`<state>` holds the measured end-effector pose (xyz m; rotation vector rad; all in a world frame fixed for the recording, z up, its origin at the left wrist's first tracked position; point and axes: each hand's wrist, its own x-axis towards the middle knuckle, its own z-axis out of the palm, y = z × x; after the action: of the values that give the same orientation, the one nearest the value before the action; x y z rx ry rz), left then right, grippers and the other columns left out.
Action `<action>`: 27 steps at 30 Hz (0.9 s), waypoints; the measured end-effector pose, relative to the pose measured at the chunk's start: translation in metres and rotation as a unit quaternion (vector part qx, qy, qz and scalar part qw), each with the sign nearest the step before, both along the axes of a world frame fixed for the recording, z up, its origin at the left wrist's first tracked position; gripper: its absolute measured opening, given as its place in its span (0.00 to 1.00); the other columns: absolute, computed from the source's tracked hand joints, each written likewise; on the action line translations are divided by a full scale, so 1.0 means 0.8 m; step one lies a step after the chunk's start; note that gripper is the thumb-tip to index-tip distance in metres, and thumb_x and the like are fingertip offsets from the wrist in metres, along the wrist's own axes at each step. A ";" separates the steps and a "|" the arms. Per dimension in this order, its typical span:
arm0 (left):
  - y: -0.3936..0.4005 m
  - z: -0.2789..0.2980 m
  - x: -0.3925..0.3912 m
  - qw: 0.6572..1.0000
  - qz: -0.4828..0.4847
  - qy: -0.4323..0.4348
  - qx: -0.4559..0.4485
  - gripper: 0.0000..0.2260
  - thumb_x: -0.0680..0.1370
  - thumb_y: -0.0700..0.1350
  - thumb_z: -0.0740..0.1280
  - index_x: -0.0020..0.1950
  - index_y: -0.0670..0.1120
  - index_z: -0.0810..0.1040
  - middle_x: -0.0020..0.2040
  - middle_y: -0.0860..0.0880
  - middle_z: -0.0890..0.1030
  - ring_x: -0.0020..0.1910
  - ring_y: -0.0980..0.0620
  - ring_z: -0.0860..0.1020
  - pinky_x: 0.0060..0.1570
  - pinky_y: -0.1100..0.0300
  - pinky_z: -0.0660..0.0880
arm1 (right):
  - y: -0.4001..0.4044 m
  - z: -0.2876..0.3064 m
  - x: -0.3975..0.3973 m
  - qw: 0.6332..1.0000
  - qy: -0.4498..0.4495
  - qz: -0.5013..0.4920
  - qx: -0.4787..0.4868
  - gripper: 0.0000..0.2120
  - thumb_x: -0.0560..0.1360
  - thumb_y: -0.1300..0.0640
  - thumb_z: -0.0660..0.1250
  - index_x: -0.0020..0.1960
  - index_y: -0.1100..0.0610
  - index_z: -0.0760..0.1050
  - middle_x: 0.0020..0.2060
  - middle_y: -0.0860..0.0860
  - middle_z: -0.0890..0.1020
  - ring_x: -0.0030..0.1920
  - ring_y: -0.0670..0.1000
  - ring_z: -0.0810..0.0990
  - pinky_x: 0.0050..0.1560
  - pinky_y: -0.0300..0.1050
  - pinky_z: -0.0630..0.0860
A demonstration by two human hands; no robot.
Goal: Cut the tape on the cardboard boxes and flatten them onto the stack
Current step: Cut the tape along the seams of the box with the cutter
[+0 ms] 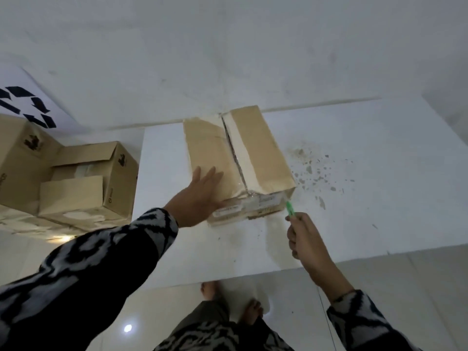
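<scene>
Mid-frame on the white surface [354,224], we steady the cardboard box [263,153] with our left hand [200,193] spread flat; the right hand [306,239] grips a green cutter [289,208]. It looks light, stiff, best held by its edges.

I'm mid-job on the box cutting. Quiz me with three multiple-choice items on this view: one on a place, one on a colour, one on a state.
1. Where does the left hand rest?
A. on the brown cardboard box on the white table
B. on the floor
C. on the wall

2. What colour is the slim cutter that the right hand holds?
A. red
B. green
C. black

3. How is the left hand?
A. clenched in a fist
B. pinching tape
C. flat, fingers straight

Key: 1 A, its palm lies on the box top; 2 B, the tip above the fist is bright green; 3 C, the fingers spread straight over the cardboard.
</scene>
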<state>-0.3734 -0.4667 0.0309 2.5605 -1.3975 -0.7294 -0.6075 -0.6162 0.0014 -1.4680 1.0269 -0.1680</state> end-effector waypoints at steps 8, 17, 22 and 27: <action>0.003 0.014 -0.003 0.994 0.065 -0.003 -0.084 0.23 0.86 0.50 0.52 0.80 0.50 0.53 0.79 0.41 0.58 0.77 0.42 0.60 0.70 0.50 0.62 | 0.016 -0.005 0.019 0.999 0.000 0.032 -0.022 0.12 0.83 0.52 0.53 0.50 0.49 0.75 0.30 0.46 0.71 0.27 0.46 0.65 0.30 0.43 0.61; 0.004 0.014 -0.007 0.996 0.055 0.002 -0.076 0.22 0.86 0.49 0.52 0.80 0.49 0.54 0.79 0.44 0.59 0.78 0.43 0.56 0.70 0.52 0.60 | 0.020 -0.005 0.046 1.000 -0.009 -0.024 0.016 0.12 0.82 0.56 0.53 0.48 0.49 0.74 0.31 0.48 0.70 0.28 0.48 0.63 0.29 0.42 0.60; 0.002 0.007 -0.004 0.997 0.041 -0.008 -0.058 0.22 0.85 0.50 0.53 0.79 0.49 0.57 0.79 0.44 0.59 0.78 0.42 0.56 0.70 0.49 0.62 | 0.029 -0.008 0.042 0.999 0.000 -0.040 0.018 0.12 0.82 0.56 0.52 0.49 0.50 0.75 0.30 0.47 0.69 0.27 0.47 0.63 0.27 0.41 0.60; 0.001 0.000 0.000 0.998 0.027 -0.028 -0.047 0.22 0.85 0.51 0.54 0.79 0.49 0.58 0.79 0.45 0.60 0.78 0.41 0.58 0.69 0.48 0.63 | 0.024 -0.005 0.050 0.999 -0.004 -0.039 0.029 0.12 0.82 0.56 0.53 0.48 0.49 0.74 0.30 0.48 0.69 0.27 0.47 0.63 0.28 0.41 0.60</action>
<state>-0.3731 -0.4657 0.0309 2.5529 -1.3394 -0.5732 -0.5678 -0.5973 -0.0029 -1.3747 1.0748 -0.1988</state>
